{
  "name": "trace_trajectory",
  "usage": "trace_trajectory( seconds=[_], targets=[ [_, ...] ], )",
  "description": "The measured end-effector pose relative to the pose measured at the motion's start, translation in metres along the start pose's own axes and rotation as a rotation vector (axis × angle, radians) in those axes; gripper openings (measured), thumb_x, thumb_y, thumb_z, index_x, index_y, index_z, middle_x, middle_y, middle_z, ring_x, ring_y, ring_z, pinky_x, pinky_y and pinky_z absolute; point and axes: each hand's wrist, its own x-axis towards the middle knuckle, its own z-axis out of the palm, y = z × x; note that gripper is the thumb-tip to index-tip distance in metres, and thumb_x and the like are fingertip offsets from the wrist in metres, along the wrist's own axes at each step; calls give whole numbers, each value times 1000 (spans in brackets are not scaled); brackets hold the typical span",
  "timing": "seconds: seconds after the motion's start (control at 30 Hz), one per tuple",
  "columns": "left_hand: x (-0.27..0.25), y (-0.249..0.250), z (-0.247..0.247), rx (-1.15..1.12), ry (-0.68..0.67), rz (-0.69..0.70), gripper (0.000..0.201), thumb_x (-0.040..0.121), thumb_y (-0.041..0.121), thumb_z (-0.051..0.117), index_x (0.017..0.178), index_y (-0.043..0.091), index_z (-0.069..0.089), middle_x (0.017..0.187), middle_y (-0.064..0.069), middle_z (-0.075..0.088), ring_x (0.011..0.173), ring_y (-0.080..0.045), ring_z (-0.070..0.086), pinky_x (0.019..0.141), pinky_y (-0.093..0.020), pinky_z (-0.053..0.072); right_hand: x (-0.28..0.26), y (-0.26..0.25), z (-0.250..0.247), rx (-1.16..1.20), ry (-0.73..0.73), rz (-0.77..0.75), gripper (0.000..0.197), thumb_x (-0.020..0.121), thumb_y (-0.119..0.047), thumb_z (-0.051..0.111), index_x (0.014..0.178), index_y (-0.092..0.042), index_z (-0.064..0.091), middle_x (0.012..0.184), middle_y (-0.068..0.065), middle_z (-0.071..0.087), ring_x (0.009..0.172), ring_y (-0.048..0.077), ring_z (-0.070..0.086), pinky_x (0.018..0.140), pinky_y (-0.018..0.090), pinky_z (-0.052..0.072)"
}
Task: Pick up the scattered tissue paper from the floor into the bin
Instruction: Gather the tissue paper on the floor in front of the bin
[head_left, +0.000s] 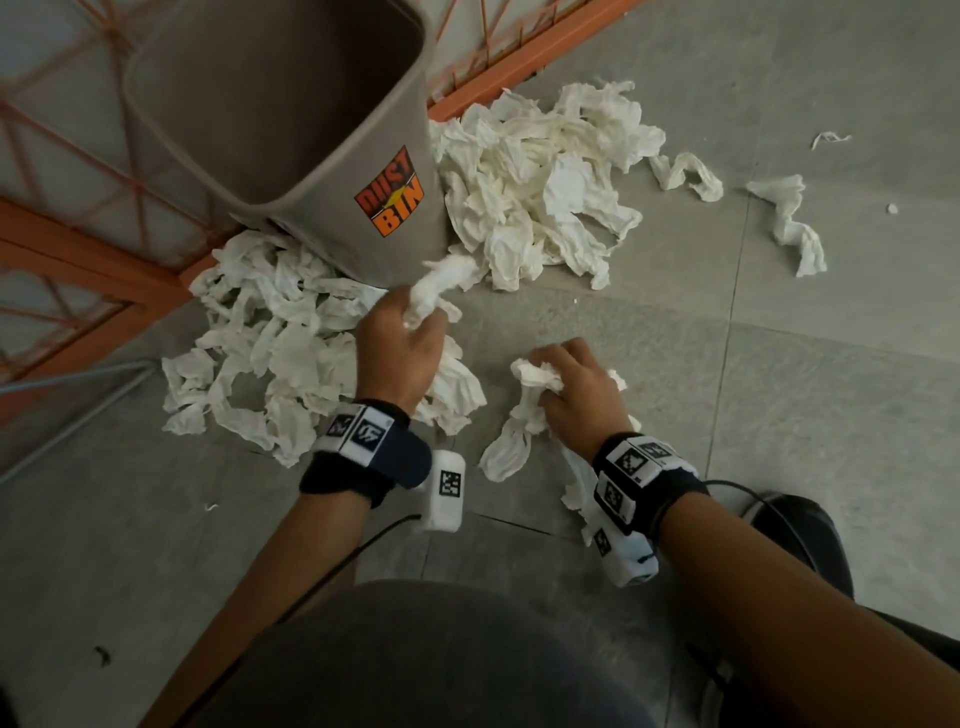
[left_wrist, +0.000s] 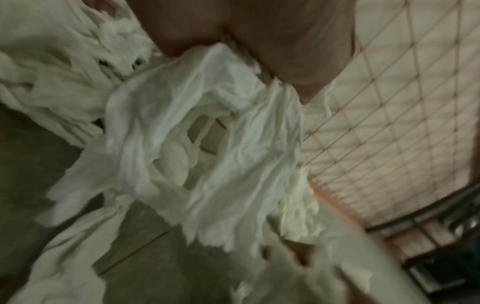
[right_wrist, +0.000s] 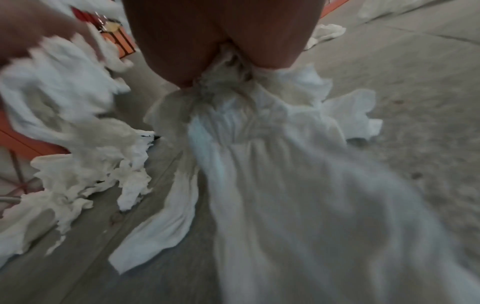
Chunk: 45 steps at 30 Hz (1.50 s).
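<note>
An orange metal grille (head_left: 78, 244) is running along the far left edge of the grey tiled floor (head_left: 779, 389). Just in front of it, a heap of torn white tissue paper (head_left: 270, 358) is lying spread on the floor, reaching up to the foot of the bin. The grey bin (head_left: 322, 156), marked "DUST BIN" in orange, is standing tilted in the head view with its open mouth facing up, its base wedged between this heap and a second, larger heap of tissue paper (head_left: 540, 187) lying to its right.

The left hand (head_left: 402, 348) is hovering over the near edge of the first heap, its fingers curling round a bunched wad of tissue (head_left: 441, 286) that is sticking out towards the bin's base. The left wrist view is showing more ragged tissue trailing beneath the palm, though it is blurred.

To the right, the right hand (head_left: 576, 389) is resting low on the floor, its fingers closing on a crumpled strip of tissue (head_left: 524, 410) whose loose end is trailing back along the floor towards the wrist.

Further right, a few stray pieces (head_left: 789, 223) are lying well apart from the heaps.
</note>
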Motion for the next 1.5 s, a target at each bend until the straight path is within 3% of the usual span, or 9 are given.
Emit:
trace_trajectory(
  seconds=[0.13,0.27,0.47,0.57,0.73,0.9,1.07,1.3,1.5],
  targets=[
    [-27,8,-29,-122,48,-44,25,78,36,73,92,20,62,86,1,67,75,-13,63,68,-25,51,16,2,7,-157,-234,105,44,84,-17,63,126,-19,52,126,11,44,101,32,59,89,45,52],
    [-54,-29,-9,194,-35,50,44,70,33,83,97,12,55,101,-3,52,82,-14,51,66,-15,38,25,1,3,-203,-293,215,32,86,-25,61,114,-12,62,113,14,63,100,32,61,85,39,50],
    [-72,-86,33,370,-249,-7,33,77,14,75,104,4,57,114,-15,57,100,-33,59,81,-34,45,43,-8,-22,211,-59,422,12,81,-27,67,82,-16,62,77,2,65,72,21,62,64,31,47],
    [-67,-80,35,334,-184,-23,23,80,12,69,100,5,61,97,-16,67,92,-35,63,76,-36,47,47,-16,-46,433,130,507,40,75,-49,71,58,-21,49,58,-5,53,54,14,50,54,27,40],
    [-74,-41,40,301,-247,159,37,77,29,74,108,23,55,96,-3,66,89,-26,59,73,-36,50,41,-9,-77,576,334,590,60,75,-73,54,51,-18,56,57,-3,59,57,16,55,66,33,47],
    [-80,-44,77,546,-562,236,67,77,43,75,135,29,46,125,-3,60,115,-27,49,94,-38,43,19,15,-80,565,286,522,40,95,-44,45,82,-18,73,67,-7,61,69,16,58,67,28,48],
    [-72,-55,78,463,-448,184,24,75,16,73,96,8,65,102,-11,64,94,-33,58,76,-38,47,6,35,-66,455,131,411,33,93,-13,46,120,-28,60,81,-9,66,70,7,59,73,28,49],
    [-58,-22,70,343,-295,330,26,72,8,72,94,11,60,92,-6,64,82,-25,57,68,-27,38,-34,21,-70,232,-148,493,30,74,-52,72,85,-24,69,76,-3,69,71,15,65,66,30,50],
    [-50,0,109,499,-536,430,55,79,31,72,129,30,50,121,-1,58,112,-24,50,83,-37,47,-90,29,-33,-172,-404,386,65,66,-50,77,121,-31,50,114,-2,59,106,23,58,85,35,47]
  ],
)
